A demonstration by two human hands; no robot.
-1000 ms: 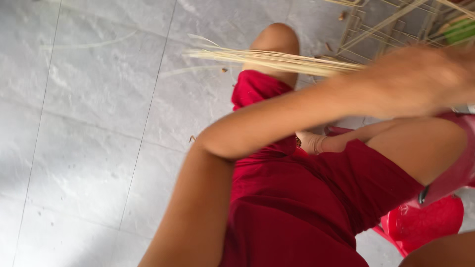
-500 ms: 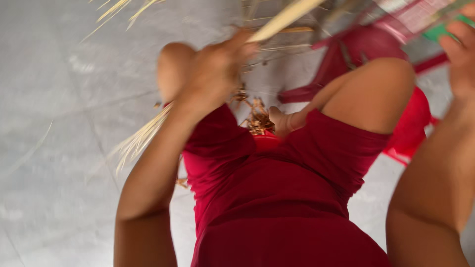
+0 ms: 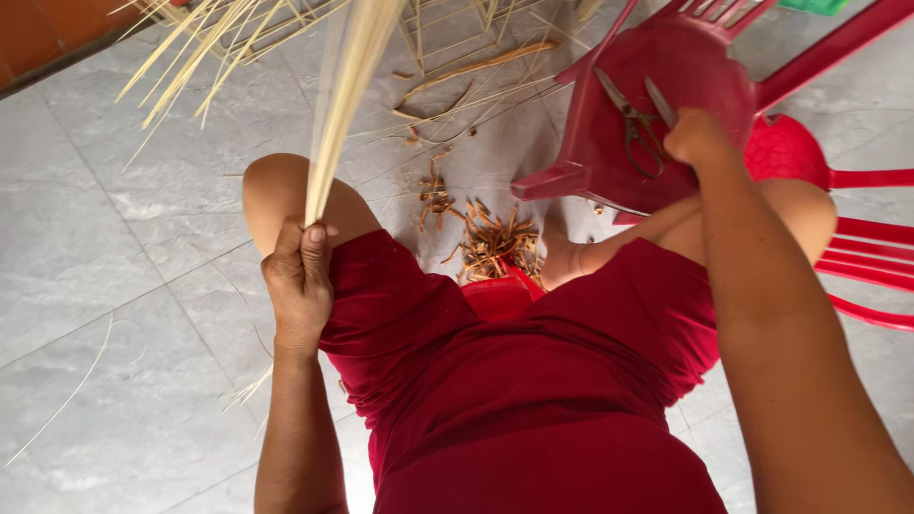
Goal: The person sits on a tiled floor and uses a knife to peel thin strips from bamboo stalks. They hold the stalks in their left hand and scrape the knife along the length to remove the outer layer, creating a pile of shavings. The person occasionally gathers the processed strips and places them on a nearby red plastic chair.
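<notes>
Left hand (image 3: 300, 281) gripping straw bundle (image 3: 343, 105), right hand (image 3: 700, 138) touching scissors (image 3: 633, 119)

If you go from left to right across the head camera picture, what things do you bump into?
Left hand gripping the bundle of pale straw sticks → pile of brown scraps on the floor → scissors on the red plastic chair → right hand at the scissors.

Bundle of pale sticks (image 3: 345, 105) cut off by top edge, blurred upward. Red chair (image 3: 666, 86) cropped at top and right. Scissors (image 3: 635, 119) partly hidden behind right hand (image 3: 700, 143).
</notes>
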